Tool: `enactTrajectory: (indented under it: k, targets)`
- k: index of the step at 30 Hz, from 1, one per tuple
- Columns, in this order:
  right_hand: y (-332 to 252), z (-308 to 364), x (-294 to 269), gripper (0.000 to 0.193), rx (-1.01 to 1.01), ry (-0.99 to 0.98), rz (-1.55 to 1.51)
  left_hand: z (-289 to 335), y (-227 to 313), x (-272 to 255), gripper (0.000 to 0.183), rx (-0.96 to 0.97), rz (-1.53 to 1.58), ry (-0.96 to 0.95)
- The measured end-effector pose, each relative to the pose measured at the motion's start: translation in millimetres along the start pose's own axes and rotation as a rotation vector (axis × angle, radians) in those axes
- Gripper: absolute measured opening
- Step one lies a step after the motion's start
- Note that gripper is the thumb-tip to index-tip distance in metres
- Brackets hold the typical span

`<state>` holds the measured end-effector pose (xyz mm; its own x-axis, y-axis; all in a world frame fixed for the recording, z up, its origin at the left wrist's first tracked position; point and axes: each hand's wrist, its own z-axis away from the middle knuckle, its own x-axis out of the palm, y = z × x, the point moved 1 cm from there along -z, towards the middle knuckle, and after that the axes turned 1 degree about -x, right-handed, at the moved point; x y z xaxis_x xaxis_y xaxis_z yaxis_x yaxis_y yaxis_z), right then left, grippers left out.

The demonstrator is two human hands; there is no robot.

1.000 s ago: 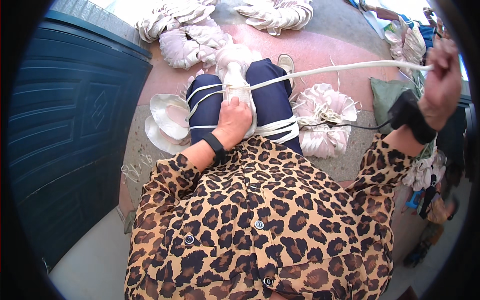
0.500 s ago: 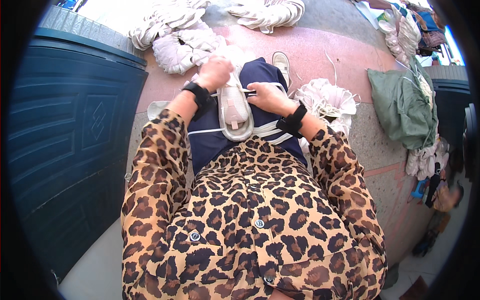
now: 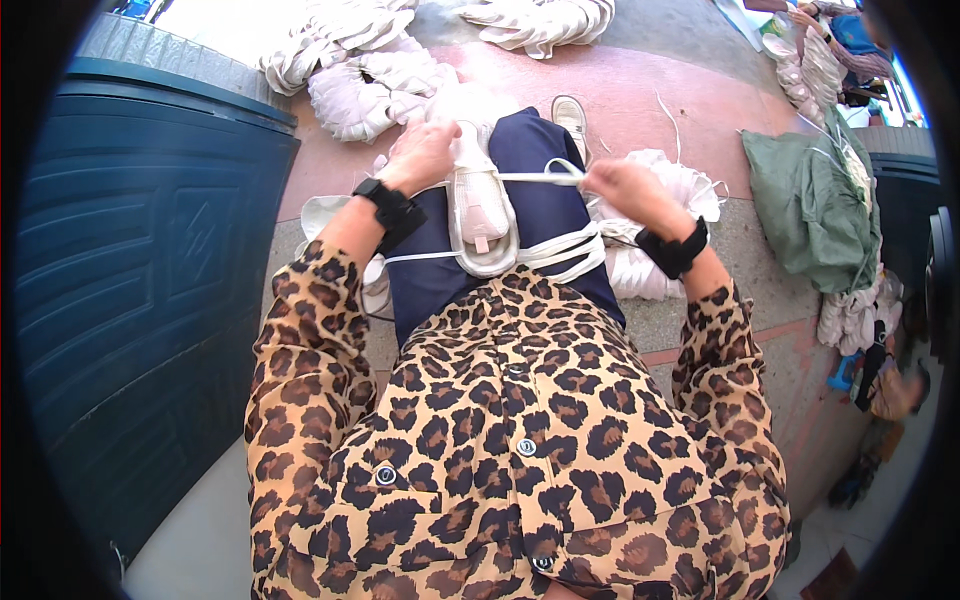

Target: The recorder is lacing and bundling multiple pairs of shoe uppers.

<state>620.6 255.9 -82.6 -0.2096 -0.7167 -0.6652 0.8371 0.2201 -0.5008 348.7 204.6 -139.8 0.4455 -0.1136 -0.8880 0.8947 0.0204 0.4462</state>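
Pulling the white cord [image 3: 535,178] taut, the right hand [image 3: 625,190] pinches it; the left hand [image 3: 420,155] clamps the white shoe sole [image 3: 480,205] on the lap. Overtightening could slip the sole sideways.

Light: bright daylight, strongest toward 12 o'clock.
Glare: pale floor strip [image 3: 215,20] at 11 o'clock washed out to white; white bundles [image 3: 345,60] nearby lose detail.
Shadows: soft and short; dark blue bin [image 3: 130,300] at 9 o'clock dim on its near face, lower corner at 7 o'clock murky.
Distortion: strong fisheye; bin edges bowed, black vignette ringing the whole frame.
Sharpness: centre crisp, leopard-print shirt [image 3: 520,440] clear; slight motion smear on right hand [image 3: 625,190].
Edges: things at 2 to 4 o'clock squeezed, small, soft.
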Motion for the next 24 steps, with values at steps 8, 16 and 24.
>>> enactTrajectory:
  k: [8,16,24]
  targets:
    - [-67,-47,79,0.018,-0.482,0.215,0.059,43,-2,4,0.012,0.067,-0.254,0.053]
    - [-82,-71,120,0.018,-0.585,0.399,0.289,63,13,14,0.013,-0.036,-0.086,0.146]
    - [-86,-19,-42,0.015,-1.043,0.122,-0.462,58,-2,6,0.012,-0.354,-0.247,0.312]
